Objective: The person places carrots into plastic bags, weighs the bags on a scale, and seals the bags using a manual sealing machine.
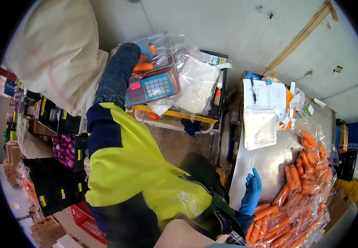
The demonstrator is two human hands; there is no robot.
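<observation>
My left arm, in a dark blue sleeve, reaches to a scale [156,86] with a blue keypad and a lit red display. On its metal tray lie carrots [143,66] and clear plastic film. My gloved left hand [145,48] is closed round a carrot there, its fingers partly covered by film. Over the edge of a metal table, my right hand [251,192] in a blue glove is open, fingers stretched and nothing in them. Beside it lie several clear bags of carrots [276,225], heaped along the table's near right side.
A stack of clear plastic bags [198,84] lies right of the scale. Another white stack [260,129] rests on the metal table below a paper sheet [265,97] with a pen. At left stand a large pale sack [59,45] and black crates [55,184], one with purple onions [64,149].
</observation>
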